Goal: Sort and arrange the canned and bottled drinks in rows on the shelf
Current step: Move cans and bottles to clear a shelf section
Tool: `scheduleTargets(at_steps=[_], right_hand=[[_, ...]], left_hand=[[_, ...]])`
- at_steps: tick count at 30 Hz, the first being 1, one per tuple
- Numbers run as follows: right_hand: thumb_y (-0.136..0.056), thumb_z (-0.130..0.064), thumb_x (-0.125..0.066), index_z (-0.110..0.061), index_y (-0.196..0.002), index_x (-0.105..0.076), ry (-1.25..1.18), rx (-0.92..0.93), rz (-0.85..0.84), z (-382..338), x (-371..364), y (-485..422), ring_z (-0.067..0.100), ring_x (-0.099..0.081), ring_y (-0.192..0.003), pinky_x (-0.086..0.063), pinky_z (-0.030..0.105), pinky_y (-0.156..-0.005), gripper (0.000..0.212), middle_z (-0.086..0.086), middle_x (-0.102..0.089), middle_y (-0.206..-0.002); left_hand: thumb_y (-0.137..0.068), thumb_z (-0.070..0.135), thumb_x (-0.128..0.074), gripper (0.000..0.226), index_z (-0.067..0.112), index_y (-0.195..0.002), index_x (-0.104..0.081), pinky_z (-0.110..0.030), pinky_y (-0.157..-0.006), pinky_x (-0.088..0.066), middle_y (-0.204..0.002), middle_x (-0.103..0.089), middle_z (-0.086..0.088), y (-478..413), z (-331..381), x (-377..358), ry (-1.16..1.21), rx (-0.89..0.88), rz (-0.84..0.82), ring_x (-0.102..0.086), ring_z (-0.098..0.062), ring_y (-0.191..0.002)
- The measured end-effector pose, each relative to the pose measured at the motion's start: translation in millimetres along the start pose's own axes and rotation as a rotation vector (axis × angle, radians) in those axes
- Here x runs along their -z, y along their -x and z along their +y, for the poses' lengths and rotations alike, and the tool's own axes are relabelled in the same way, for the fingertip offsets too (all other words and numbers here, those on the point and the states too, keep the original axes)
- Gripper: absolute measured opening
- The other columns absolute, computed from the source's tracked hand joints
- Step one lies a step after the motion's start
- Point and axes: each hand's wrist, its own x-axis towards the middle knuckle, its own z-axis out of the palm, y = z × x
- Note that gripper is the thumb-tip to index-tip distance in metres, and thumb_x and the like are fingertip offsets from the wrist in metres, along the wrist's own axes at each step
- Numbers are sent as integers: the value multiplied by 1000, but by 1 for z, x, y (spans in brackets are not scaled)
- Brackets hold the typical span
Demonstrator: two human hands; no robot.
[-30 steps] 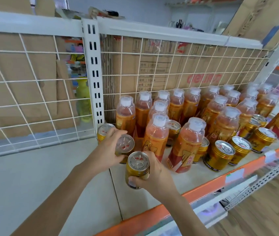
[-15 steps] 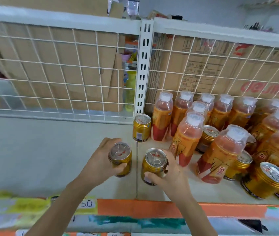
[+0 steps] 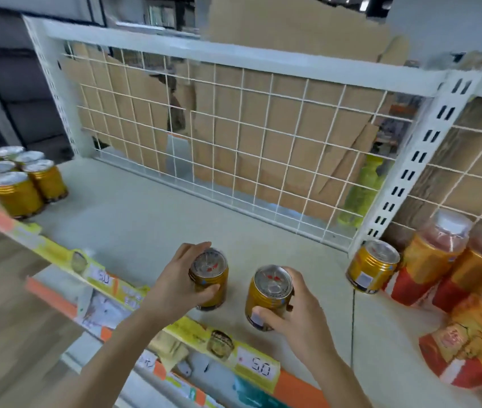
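My left hand (image 3: 175,285) grips a gold can (image 3: 209,278) with a silver lid, held upright just above the front of the shelf (image 3: 145,219). My right hand (image 3: 295,313) grips a second gold can (image 3: 269,295) a little to the right of it. A third gold can (image 3: 370,266) stands alone by the white upright post (image 3: 410,178). Orange drink bottles (image 3: 434,257) with clear caps crowd the shelf's right end. A tidy group of gold cans (image 3: 19,184) stands at the far left end.
A white wire grid (image 3: 233,142) backs the shelf, with cardboard boxes (image 3: 278,136) behind it. Price labels (image 3: 257,368) line the orange front rail. The wide stretch of shelf between the left cans and the post carries nothing. Wooden floor (image 3: 1,304) lies below left.
Both hands have carried their cans leftward, away from the bottles and past the post. The view has swung left, bringing the group of cans at the far left into sight.
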Motion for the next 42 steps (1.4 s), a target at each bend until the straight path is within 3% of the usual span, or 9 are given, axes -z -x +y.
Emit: scheduleTargets(at_steps=[4,7,12,19,21,24,31,37,42], right_hand=[[-65,-45,-80,-39,-124,-38,1,43,-69,-28,-43,-38,9,-56,-106,-46,29,-89,72,-14,-58,-116],[-65,-45,-80,-42,-121,-39,-32,58,-88,-50,-77,-67,9,-56,-105,-46,27,-87,70,-15,-58,-115],[-60,-52,-75,-43,-121,-39,-63,72,-99,-87,-137,-116,11,-57,-105,-46,31,-89,71,-13,-59,-116],[-68,-38,-81,-43,-119,-37,-106,119,-130,-140,-217,-175,9,-55,-104,-43,24,-88,67,-15,-56,-115],[-69,-37,-81,-40,-122,-39,-115,125,-144,-151,-237,-191,10,-54,-105,-43,26,-89,68,-14,-56,-115],[-70,-36,-80,-34,-128,-39,-125,137,-195,-170,-264,-213,9,-52,-105,-41,23,-89,71,-14,-53,-115],[-73,-36,-77,-30,-132,-36,-138,227,-323,-209,-334,-256,14,-52,-113,-41,27,-95,71,-6,-55,-127],[-82,-21,-70,-32,-131,-36,-271,219,-408,-224,-363,-271,15,-53,-117,-42,33,-101,61,-6,-55,-126],[-90,-13,-59,-25,-143,-20,-334,185,-516,-232,-370,-274,14,-42,-128,-36,30,-107,67,-2,-43,-137]], left_hand=[[-59,53,-60,78,23,-129,-45,-13,-91,-41,-112,-47,8,-12,-34,39,7,-2,16,-52,-4,-103],[-58,54,-58,83,17,-131,-47,-7,-88,-38,-110,-46,12,-23,-63,76,-36,9,30,-50,0,-101],[-58,59,-53,85,19,-133,-45,-25,-92,-43,-116,-47,6,-38,-120,138,-140,41,74,-54,-13,-107],[-66,56,-52,82,15,-136,-44,-16,-88,-40,-121,-45,9,-51,-186,211,-269,42,147,-46,-2,-110],[-69,52,-51,76,9,-132,-50,-18,-88,-42,-123,-50,2,-53,-200,227,-380,26,186,-50,-9,-109],[-69,50,-49,70,5,-121,-59,-36,-86,-50,-115,-60,-5,-54,-217,246,-569,10,194,-55,-23,-102],[-71,51,-50,65,7,-117,-63,-33,-95,-32,-111,-64,-3,-53,-233,265,-799,-38,234,-45,-19,-110],[-75,51,-48,65,8,-122,-60,-43,-107,-26,-117,-61,-4,-55,-254,277,-833,13,266,-45,-25,-120],[-78,51,-48,64,14,-129,-54,-43,-110,-22,-127,-56,-2,-54,-258,276,-724,15,253,-44,-25,-126]])
